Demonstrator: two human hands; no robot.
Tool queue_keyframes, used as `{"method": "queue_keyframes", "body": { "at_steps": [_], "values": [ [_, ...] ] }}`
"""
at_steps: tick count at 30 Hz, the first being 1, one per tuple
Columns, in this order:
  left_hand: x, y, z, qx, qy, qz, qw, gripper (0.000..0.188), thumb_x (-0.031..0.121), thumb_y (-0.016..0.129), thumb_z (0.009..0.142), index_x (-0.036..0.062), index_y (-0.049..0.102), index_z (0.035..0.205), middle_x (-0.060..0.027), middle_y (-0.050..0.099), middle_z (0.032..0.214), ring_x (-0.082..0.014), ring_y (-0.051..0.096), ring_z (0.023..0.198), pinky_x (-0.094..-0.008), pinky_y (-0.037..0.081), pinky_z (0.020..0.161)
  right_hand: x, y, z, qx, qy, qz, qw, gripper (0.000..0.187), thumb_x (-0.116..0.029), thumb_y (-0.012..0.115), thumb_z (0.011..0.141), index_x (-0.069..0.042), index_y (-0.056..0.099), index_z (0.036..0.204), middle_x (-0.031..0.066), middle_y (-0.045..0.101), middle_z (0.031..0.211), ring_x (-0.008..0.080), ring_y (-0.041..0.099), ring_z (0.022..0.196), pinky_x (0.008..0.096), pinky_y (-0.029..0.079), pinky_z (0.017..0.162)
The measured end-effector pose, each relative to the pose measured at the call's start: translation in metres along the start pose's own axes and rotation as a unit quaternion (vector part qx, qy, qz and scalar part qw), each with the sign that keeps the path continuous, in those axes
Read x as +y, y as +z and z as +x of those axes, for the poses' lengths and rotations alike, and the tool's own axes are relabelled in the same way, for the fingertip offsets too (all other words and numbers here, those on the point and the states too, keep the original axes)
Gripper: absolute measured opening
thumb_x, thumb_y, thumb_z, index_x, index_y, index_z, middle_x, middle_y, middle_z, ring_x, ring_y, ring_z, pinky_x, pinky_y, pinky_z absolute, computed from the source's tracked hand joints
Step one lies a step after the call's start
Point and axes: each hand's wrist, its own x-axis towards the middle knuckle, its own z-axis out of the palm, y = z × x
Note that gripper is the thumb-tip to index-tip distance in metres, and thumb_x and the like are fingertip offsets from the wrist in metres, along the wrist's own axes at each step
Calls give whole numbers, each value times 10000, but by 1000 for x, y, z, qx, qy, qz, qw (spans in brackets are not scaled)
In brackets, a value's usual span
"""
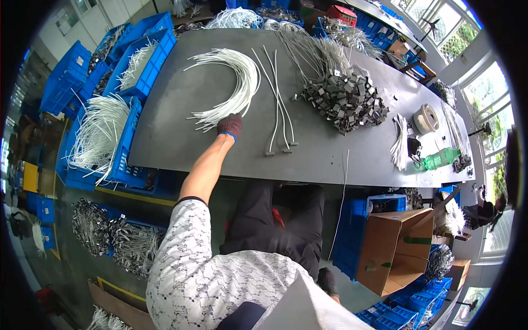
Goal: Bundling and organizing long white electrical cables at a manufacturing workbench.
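Observation:
My left hand (230, 126), in a dark reddish knit glove with a blue cuff, reaches over the grey table and rests against the lower end of a curved bundle of white cables (252, 82). Its fingers are hidden, so I cannot tell whether it grips the bundle. Just right of this bundle lie a few separate white cables (279, 102), with small dark grey blocks (287, 150) at their near ends. A large heap of cables with dark grey blocks (349, 102) sits farther right. My right hand is out of view.
Blue crates (132, 118) of white cables stand along the table's left side. On its right lie a thin cable bundle (400, 143), a tape roll (426, 119) and a green bottle (441, 158). An open cardboard box (393, 250) stands below; one cable (342, 203) hangs over the edge.

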Motion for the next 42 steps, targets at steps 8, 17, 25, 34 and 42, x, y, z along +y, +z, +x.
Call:
{"method": "queue_keyframes", "body": {
  "at_steps": [8, 17, 25, 34, 42],
  "values": [
    [20, -16, -6, -86, 58, 48, 993, 191, 139, 588, 871, 84, 749, 957, -166, 734, 1025, -307, 734, 907, -447, 596, 726, -11, -7, -27, -7, -23, 15, 1000, 276, -164, 561, 887, -27, 675, 1097, 274, 690, 1022, 446, 653, 1009, 478, 530, 838],
    [110, -68, -86, -320, -111, -816, 468, 148, 125, 686, 931, 60, 617, 1044, -117, 692, 934, -248, 695, 822, -425, 614, 755, -34, -21, 27, 75, 17, 84, 993, 261, -164, 487, 941, -44, 674, 1078, 275, 678, 1020, 449, 638, 1010, 484, 508, 850],
    [319, -81, -136, -234, -78, -882, 401, 110, 104, 628, 965, 24, 578, 1020, -136, 684, 967, -295, 707, 846, -491, 629, 732, -131, -91, 74, 203, -153, -32, 967, 220, -209, 503, 955, -75, 667, 1014, 220, 687, 1008, 440, 636, 982, 492, 513, 793],
    [317, -134, -98, 84, -16, -852, 516, 154, 182, 599, 998, 29, 604, 976, -104, 701, 819, -211, 701, 661, -369, 620, 624, -90, -81, 37, 64, -4, -97, 993, 251, -196, 485, 941, -27, 659, 1002, 259, 695, 984, 447, 659, 987, 511, 536, 819],
    [303, -118, -101, 14, -19, -844, 536, 154, 174, 607, 995, 27, 605, 947, -108, 703, 824, -203, 700, 658, -367, 623, 632, -80, -71, 29, 59, 3, -81, 995, 247, -162, 477, 930, -68, 674, 1046, 246, 698, 988, 435, 664, 978, 503, 532, 829]
  ]
}}
